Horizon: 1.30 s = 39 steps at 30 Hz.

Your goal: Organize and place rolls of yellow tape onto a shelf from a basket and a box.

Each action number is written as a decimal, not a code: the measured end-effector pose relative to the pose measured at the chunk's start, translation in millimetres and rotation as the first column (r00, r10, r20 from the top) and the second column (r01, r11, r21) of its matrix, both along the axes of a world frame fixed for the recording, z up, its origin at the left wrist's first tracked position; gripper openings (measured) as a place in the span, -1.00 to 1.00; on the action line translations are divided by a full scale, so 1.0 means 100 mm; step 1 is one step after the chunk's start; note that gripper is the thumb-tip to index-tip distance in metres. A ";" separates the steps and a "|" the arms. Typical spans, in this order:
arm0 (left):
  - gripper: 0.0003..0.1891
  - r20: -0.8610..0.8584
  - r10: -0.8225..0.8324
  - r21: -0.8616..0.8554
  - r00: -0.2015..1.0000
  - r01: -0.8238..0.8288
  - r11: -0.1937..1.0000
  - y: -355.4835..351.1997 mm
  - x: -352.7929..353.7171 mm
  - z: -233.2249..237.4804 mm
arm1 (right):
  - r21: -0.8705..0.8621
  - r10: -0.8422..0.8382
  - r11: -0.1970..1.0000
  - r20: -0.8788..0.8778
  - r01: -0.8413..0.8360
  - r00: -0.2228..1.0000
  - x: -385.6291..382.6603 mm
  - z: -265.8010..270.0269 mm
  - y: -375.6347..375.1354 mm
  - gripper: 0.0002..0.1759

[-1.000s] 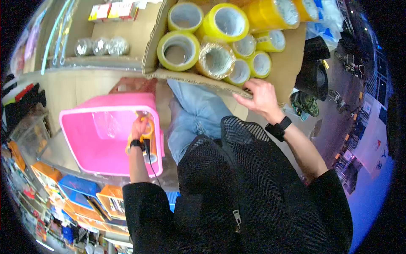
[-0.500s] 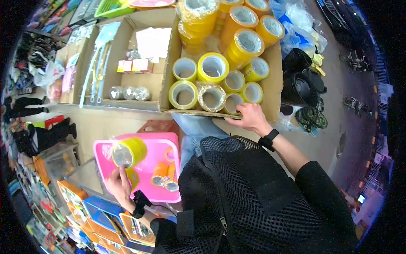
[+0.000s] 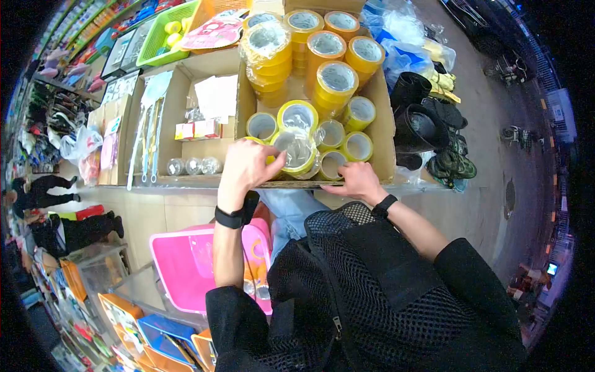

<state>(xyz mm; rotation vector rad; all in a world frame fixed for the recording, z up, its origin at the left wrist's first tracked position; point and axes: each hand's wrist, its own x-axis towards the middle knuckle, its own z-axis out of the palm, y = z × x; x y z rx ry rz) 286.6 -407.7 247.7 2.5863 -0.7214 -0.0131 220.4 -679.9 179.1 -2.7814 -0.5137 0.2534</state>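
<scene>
My left hand (image 3: 248,166) grips a clear-wrapped stack of yellow tape rolls (image 3: 294,152) at the near left corner of the cardboard box (image 3: 385,149). That stack partly covers the rolls under it. On the box's front edge rests my right hand (image 3: 356,182), its fingers closed over the cardboard beside a small tape roll (image 3: 333,165). Behind both hands, taller stacks of orange-yellow tape (image 3: 335,84) stand upright. Below my left forearm is a pink basket (image 3: 170,265), with orange tape rolls (image 3: 255,271) partly hidden in it.
A compartment to the left holds small red-and-yellow boxes (image 3: 197,130) and clear bulbs (image 3: 193,166). Farther back stands a green basket (image 3: 162,41). Black boots (image 3: 421,127) and plastic bags (image 3: 400,53) lie to the right. Two people in dark clothes (image 3: 80,232) are at far left.
My left hand has carried the yellow tape stack from the pink basket up to the cardboard box. My right hand keeps its place on the box's front edge.
</scene>
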 end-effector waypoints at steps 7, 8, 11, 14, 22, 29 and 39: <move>-0.69 0.065 -0.014 0.020 0.998 0.013 1.000 0.02 -0.16 -0.31 | -0.030 -0.015 0.999 -0.030 0.014 0.999 -0.04 -0.05 0.01 -0.31; -0.62 -0.001 -0.015 0.030 1.000 0.015 0.999 0.02 -0.18 -0.28 | -0.025 -0.011 1.000 -0.016 0.011 1.000 -0.05 -0.06 -0.02 -0.27; -0.41 0.034 0.193 -0.024 0.981 -0.192 0.981 0.05 -0.29 -0.15 | -0.011 0.037 0.999 0.022 -0.037 0.999 0.04 -0.10 0.00 -0.22; -0.26 0.130 0.192 -0.027 0.973 -0.190 0.981 0.02 -0.26 -0.17 | -0.012 0.050 0.999 0.015 -0.050 0.999 0.03 -0.09 0.01 -0.24; -0.17 -0.149 0.169 0.132 0.974 -0.150 0.980 0.24 -0.15 -0.19 | 0.021 0.048 0.999 -0.032 -0.047 0.998 0.03 0.02 0.03 -0.38; -0.17 -0.137 0.052 0.198 0.989 -0.024 0.980 0.31 0.00 -0.10 | 0.043 0.024 0.999 -0.021 -0.024 0.999 0.07 -0.02 0.01 -0.27; -0.17 0.058 -0.087 0.297 0.994 0.066 0.953 0.11 0.75 0.00 | 0.069 0.049 0.996 -0.006 -0.049 0.999 0.07 -0.03 -0.01 -0.30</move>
